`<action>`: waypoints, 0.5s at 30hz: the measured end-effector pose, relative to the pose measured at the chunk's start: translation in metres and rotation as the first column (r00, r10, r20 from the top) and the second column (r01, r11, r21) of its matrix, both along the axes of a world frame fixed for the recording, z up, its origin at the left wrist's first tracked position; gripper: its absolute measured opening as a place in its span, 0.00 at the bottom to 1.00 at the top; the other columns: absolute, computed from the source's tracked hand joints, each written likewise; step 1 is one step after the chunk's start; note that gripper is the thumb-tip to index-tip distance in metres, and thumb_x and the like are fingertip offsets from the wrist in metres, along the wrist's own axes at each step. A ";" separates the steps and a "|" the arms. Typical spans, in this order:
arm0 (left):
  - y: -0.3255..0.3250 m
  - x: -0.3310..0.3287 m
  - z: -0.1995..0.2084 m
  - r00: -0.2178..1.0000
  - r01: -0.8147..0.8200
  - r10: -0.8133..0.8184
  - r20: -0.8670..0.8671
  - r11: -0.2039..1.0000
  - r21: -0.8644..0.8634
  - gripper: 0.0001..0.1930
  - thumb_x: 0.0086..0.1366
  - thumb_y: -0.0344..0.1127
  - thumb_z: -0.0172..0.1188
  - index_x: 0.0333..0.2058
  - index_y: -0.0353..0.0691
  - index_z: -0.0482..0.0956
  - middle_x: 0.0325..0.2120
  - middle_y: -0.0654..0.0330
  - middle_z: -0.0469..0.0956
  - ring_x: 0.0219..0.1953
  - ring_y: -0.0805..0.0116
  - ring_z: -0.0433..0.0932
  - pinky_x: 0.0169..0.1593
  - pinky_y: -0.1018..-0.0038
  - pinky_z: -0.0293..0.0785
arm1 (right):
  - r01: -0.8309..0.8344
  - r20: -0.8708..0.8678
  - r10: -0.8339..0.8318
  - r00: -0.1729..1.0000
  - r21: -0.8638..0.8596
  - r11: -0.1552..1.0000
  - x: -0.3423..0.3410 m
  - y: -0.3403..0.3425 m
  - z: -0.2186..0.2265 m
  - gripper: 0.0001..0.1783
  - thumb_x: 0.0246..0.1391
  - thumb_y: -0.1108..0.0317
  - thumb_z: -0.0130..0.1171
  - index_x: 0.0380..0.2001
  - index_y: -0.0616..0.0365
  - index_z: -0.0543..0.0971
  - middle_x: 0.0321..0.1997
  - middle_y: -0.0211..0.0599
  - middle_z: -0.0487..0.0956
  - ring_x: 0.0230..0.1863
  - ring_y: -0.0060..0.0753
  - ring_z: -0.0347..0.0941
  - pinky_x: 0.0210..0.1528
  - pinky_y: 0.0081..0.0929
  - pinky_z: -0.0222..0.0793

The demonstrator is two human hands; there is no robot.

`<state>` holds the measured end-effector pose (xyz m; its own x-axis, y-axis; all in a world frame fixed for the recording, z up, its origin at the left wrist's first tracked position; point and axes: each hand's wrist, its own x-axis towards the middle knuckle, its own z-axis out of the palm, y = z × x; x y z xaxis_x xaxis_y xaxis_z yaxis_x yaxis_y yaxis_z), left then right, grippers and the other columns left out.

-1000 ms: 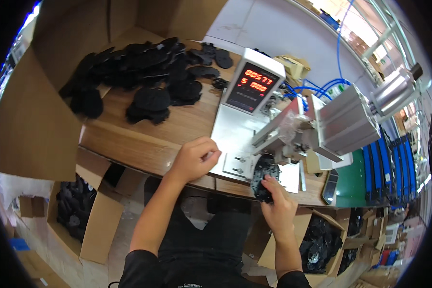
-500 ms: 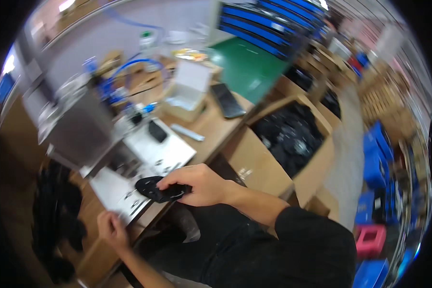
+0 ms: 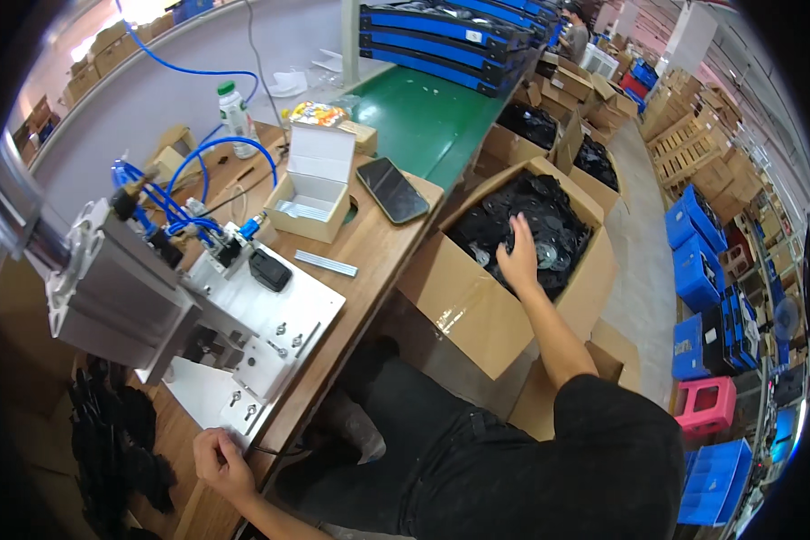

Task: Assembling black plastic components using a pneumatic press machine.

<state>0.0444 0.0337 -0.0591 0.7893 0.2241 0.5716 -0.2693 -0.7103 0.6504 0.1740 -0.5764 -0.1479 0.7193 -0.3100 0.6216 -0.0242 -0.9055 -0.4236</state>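
My right hand [image 3: 520,261] reaches over an open cardboard box [image 3: 463,301] on the right. Its fingers are stretched out and apart, just above a heap of flat black plastic parts [image 3: 549,211], some with clear round discs. No part shows between the fingers. My left hand [image 3: 222,463] rests curled at the near edge of the wooden bench, by the corner of a white metal base plate [image 3: 193,387]. Nothing shows in its closed fingers. On that plate stands a grey press machine [image 3: 121,301] with blue air hoses and a black button box [image 3: 268,269].
A phone [image 3: 392,190], an open small carton [image 3: 310,193], a stack of thin metal strips [image 3: 326,263] and a bottle [image 3: 235,120] stand on the bench. More black parts [image 3: 117,432] lie at left. Blue crates [image 3: 697,252] and a pink stool [image 3: 704,405] stand at right.
My right hand has swung from the plate's front edge to the box on the right. The black plastic part it held is out of its grip. The view has shifted; my left hand stays curled.
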 end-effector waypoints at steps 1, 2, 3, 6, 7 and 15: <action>0.002 -0.005 0.002 1.000 -0.013 0.013 -0.018 1.000 -0.008 0.02 0.62 0.22 0.57 0.29 0.30 0.77 0.30 0.51 0.78 0.32 0.59 0.77 0.36 0.69 0.73 | -0.134 0.053 0.133 0.990 0.009 0.991 -0.003 0.017 -0.011 0.32 0.51 0.74 0.60 0.62 0.64 0.69 0.70 0.58 0.66 0.71 0.57 0.61 0.72 0.43 0.57; 0.010 -0.012 0.007 0.999 -0.037 0.037 -0.010 0.999 -0.019 0.02 0.61 0.22 0.58 0.29 0.31 0.78 0.30 0.52 0.78 0.31 0.60 0.77 0.36 0.69 0.73 | -0.253 0.001 0.262 0.965 0.263 0.931 -0.010 0.061 -0.021 0.30 0.51 0.76 0.59 0.60 0.63 0.71 0.67 0.55 0.70 0.70 0.54 0.64 0.70 0.40 0.60; 0.031 -0.020 -0.004 0.998 -0.054 0.054 0.012 0.999 -0.005 0.02 0.59 0.21 0.57 0.28 0.32 0.78 0.29 0.53 0.78 0.30 0.60 0.77 0.35 0.70 0.73 | -0.345 0.004 0.364 0.931 0.331 0.878 -0.027 0.120 -0.023 0.24 0.53 0.77 0.58 0.55 0.63 0.74 0.61 0.51 0.75 0.66 0.53 0.69 0.67 0.37 0.63; 0.010 -0.011 0.005 0.985 -0.093 0.102 -0.142 0.994 0.064 0.02 0.57 0.23 0.59 0.29 0.36 0.80 0.27 0.55 0.77 0.30 0.62 0.77 0.34 0.72 0.73 | -0.653 -0.021 0.787 0.616 0.546 0.525 -0.090 0.233 0.014 0.13 0.50 0.82 0.61 0.41 0.62 0.81 0.47 0.46 0.82 0.48 0.41 0.81 0.48 0.30 0.77; 0.011 -0.004 0.001 0.993 -0.005 0.010 -0.120 0.999 0.040 0.04 0.58 0.24 0.61 0.33 0.36 0.81 0.34 0.52 0.80 0.34 0.59 0.80 0.37 0.70 0.76 | -0.831 0.066 0.902 0.428 0.420 0.364 -0.099 0.263 0.026 0.13 0.48 0.83 0.61 0.38 0.61 0.82 0.42 0.44 0.84 0.42 0.41 0.83 0.43 0.29 0.79; 0.149 -0.100 0.024 0.893 -0.383 0.449 -0.024 0.788 0.481 0.32 0.59 0.39 0.70 0.61 0.44 0.72 0.67 0.42 0.61 0.66 0.40 0.64 0.66 0.52 0.63 | -0.688 0.307 0.829 -0.467 0.462 -0.559 -0.114 0.487 0.198 0.13 0.49 0.76 0.63 0.40 0.57 0.83 0.38 0.42 0.84 0.37 0.43 0.83 0.39 0.33 0.80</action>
